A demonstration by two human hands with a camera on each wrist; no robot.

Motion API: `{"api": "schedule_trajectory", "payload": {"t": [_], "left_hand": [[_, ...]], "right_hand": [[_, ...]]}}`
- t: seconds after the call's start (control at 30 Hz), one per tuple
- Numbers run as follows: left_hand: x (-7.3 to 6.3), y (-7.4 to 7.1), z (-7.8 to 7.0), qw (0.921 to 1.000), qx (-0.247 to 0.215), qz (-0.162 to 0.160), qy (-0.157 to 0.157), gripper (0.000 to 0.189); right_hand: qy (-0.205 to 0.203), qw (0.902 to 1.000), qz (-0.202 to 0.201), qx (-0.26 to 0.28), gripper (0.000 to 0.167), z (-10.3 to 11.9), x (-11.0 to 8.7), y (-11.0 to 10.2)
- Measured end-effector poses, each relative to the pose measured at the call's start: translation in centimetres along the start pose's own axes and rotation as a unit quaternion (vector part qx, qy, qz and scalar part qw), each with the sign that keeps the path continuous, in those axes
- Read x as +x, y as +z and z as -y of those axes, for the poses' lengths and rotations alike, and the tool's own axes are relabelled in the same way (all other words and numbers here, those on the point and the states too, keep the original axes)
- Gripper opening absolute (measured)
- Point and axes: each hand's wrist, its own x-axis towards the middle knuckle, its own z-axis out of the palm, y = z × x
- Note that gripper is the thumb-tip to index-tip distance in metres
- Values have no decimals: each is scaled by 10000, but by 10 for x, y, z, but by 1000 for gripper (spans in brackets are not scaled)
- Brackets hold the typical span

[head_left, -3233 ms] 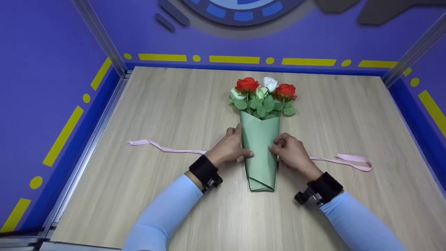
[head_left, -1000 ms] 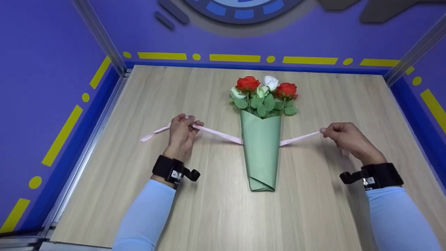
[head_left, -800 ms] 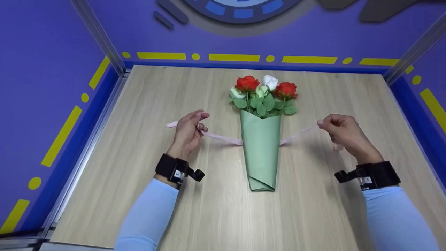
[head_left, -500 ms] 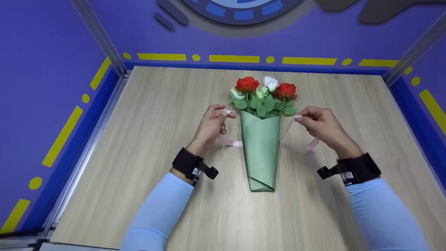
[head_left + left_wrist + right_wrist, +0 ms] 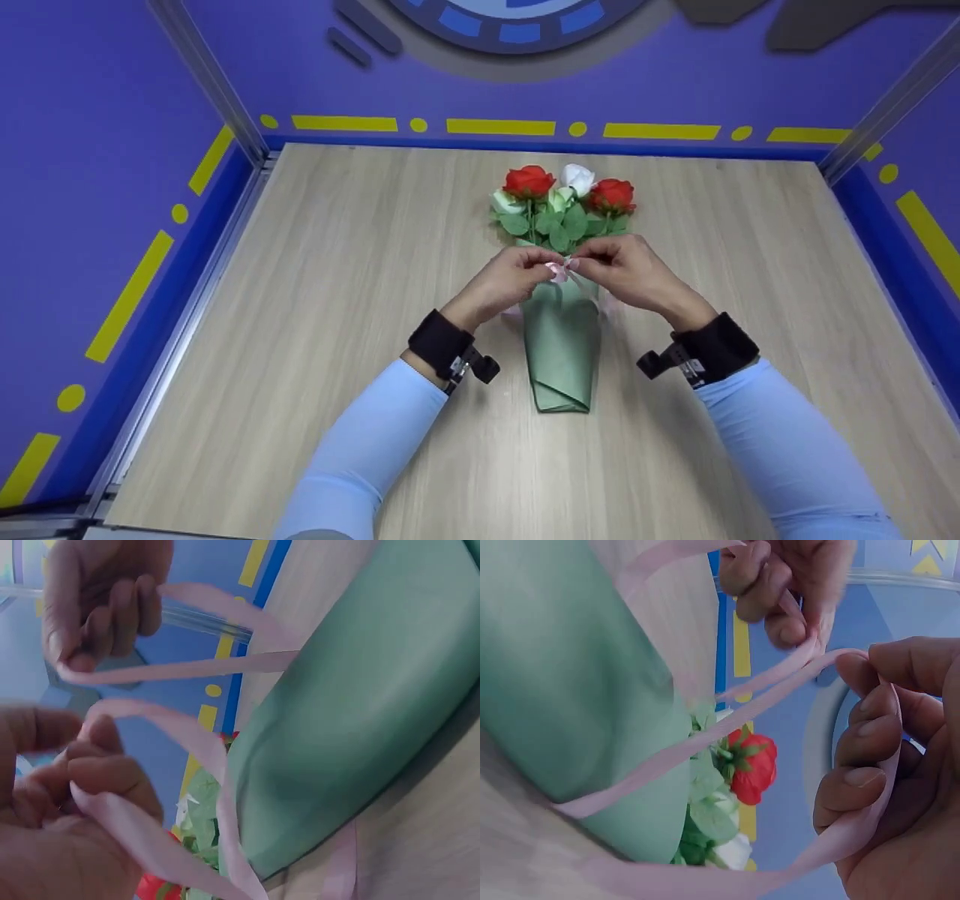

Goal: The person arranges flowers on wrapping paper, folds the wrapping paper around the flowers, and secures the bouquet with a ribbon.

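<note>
A bouquet of red and white roses, wrapped in green paper (image 5: pixel 561 352), lies on the table with its blooms toward the back wall. Passing beneath the wrap, a pink ribbon (image 5: pixel 667 754) rises on both sides. Above the upper part of the paper, my left hand (image 5: pixel 504 281) pinches one length of ribbon, which also runs across its curled fingers in the left wrist view. Close beside it, my right hand (image 5: pixel 630 274) pinches the other length between thumb and forefinger, the tail trailing through its palm in the right wrist view. The fingertips nearly meet.
The wooden table (image 5: pixel 360 247) is bordered by blue-purple panels (image 5: pixel 465 90) with yellow markings at the back and sides. A metal rail (image 5: pixel 187 300) runs along its left edge. Each wrist wears a black strap (image 5: pixel 716 349) with a small camera.
From flat on the table, the ribbon ends were picked up and drawn out to either side. Both hands then moved inward and now meet over the bouquet, which has stayed in place.
</note>
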Motion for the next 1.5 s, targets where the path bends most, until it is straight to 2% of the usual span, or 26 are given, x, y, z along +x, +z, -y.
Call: {"api": "schedule_trajectory", "payload": {"t": [0.07,0.13,0.2,0.27,0.37,0.5,0.6,0.67,0.73,0.8,0.87,1.0,1.13,1.23,1.33,1.43,1.5], "left_hand": [[0,3,-1,9989,368,297,29,29],[1,6,0,9969,659,408,111,29],[2,7,0,9953,896,297,200,29],[3,8,1,9954,919,164,224,31],[3,8,1,9975,685,-10,141,31],[3,8,1,9999,53,-110,-37,27],[5,9,2,9990,-376,-236,-16,19],[5,9,1,9983,-508,-285,43,15],[5,9,1,9982,-502,-299,114,11],[4,9,1,9989,-314,-293,194,8],[5,8,1,9993,-111,-235,262,8],[6,8,3,9979,423,-245,433,11],[9,9,6,9902,1100,-533,673,10],[11,10,9,9819,1530,-820,763,9],[12,10,10,9792,1653,-976,664,14],[12,10,9,9823,1482,-1062,419,27],[13,10,8,9822,1432,-1179,306,38]], "right_hand": [[-64,10000,63,-2,15,2,3,3],[-118,9998,157,-23,16,3,5,5],[-229,9994,219,-112,22,2,6,7],[-435,9986,133,-257,27,1,6,8],[-820,9950,-320,-474,22,-2,8,10],[-1209,9810,-1315,-759,13,-6,10,10],[-1154,9682,-2055,-835,6,-9,10,12],[-821,9700,-2210,-597,6,-9,8,13],[-299,9797,-1972,-191,13,-10,6,15],[269,9892,-1421,248,20,-13,6,16],[760,9928,-740,557,25,-17,7,17],[1141,9890,423,844,36,-28,10,17],[1352,9770,1161,1172,46,-33,12,16],[1354,9713,1357,1407,49,-37,13,17],[1144,9738,1308,1465,35,-40,15,21],[1038,9799,888,1454,15,-42,14,25],[1054,9853,440,1270,11,-43,12,26]]}}
